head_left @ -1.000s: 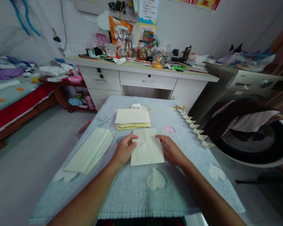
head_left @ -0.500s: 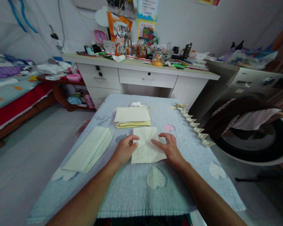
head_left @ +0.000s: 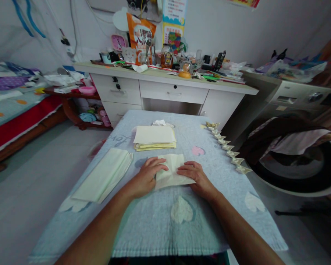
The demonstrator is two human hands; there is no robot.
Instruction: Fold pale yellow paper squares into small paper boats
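A creased, pale cream sheet of paper [head_left: 172,170] is between my hands above the cloth-covered table. My left hand [head_left: 149,175] grips its left edge, with the fingers lying over the top. At the right edge, my right hand [head_left: 195,176] has its fingers on the paper and the rest of the hand around its side. Just beyond stands a stack of cream and yellow paper [head_left: 154,135]. Left of my left hand lies a folded pale green-white bundle [head_left: 105,175]. A row of small folded paper shapes [head_left: 231,152] runs along the table's right side.
A light blue cloth with heart prints [head_left: 143,221] covers the table. Crumpled white tissue [head_left: 160,122] lies behind the paper stack. Beyond is a white desk [head_left: 173,90] crowded with jars and packets. A washing machine [head_left: 289,97] stands at right, a bed [head_left: 19,106] at left.
The sheet has tilted and looks shorter from front to back. My left fingers have moved further over it, and my right fingers have drawn together on it.
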